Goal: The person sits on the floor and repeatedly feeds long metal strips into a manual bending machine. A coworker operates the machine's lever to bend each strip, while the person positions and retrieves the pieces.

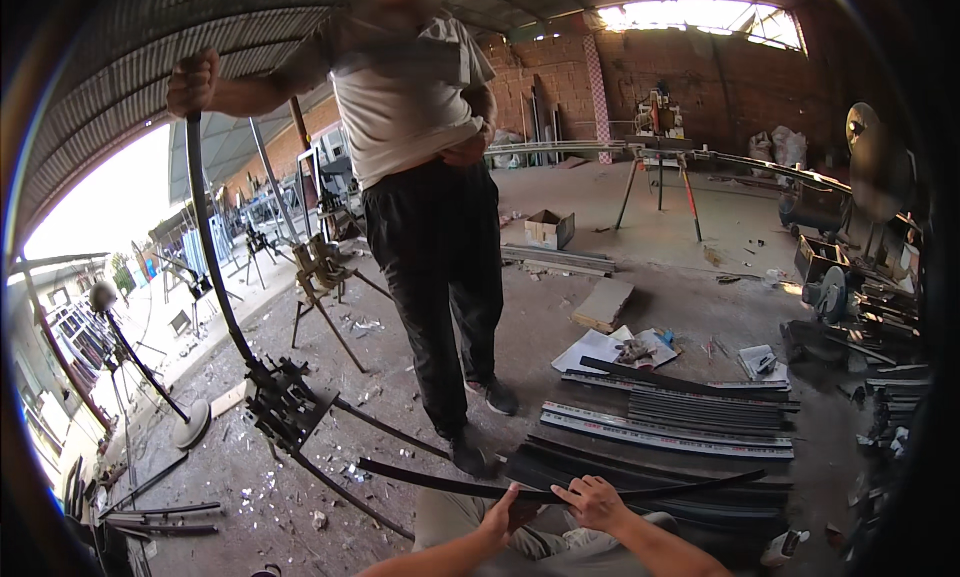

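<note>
A long, thin black profile strip (440,483) lies across the front of me, slightly bent by the lens, above my lap. My left hand (499,515) grips it near the middle, thumb along its upper side and the other fingers partly hidden beneath. Close by on the right, my right hand (594,503) rests over the same strip with curled fingers pressed on it. Just beyond, a stack of dark profiles (580,470) lies on the floor, partly covered by the strip and my right hand.
A co-worker in dark trousers (430,267) stands ahead, one hand on the long lever (205,227) of a black hand-operated machine (285,402). More profiles with white labelled film (665,435) lie beyond the stack. Papers (612,349), a cardboard box (549,229) and scattered scraps are on the floor.
</note>
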A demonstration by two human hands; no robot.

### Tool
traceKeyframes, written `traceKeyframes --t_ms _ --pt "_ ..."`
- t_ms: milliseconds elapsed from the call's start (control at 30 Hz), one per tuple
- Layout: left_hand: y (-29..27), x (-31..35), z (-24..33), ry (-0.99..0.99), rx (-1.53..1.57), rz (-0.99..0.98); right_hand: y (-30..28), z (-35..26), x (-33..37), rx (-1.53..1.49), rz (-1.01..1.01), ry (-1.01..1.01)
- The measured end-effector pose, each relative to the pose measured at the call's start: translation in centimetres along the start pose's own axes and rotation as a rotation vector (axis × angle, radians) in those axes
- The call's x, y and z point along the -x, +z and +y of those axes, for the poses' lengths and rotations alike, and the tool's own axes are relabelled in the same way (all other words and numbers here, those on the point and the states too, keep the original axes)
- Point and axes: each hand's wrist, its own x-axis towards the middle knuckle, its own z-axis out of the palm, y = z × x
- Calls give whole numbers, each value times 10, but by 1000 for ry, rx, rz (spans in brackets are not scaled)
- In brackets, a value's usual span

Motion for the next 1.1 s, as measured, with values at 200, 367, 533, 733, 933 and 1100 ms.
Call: traceKeyframes --t_ms 200,367,533,733,933,1100 --pt "-43 17 31 1 -41 118 -6 14 39 -47 -326 365" --pt "-83 -3 65 12 -99 272 -23 33 102 -75 -314 539" --pt "-99 3 122 144 -101 336 -77 19 110 -135 -566 760" --pt "-136 -2 169 151 -128 345 -89 6 139 -225 -664 901" --pt "-147 10 196 188 1 365 -77 -9 128 -175 -684 897" --pt "-165 3 202 217 13 350 -81 -12 104 -142 -680 868"
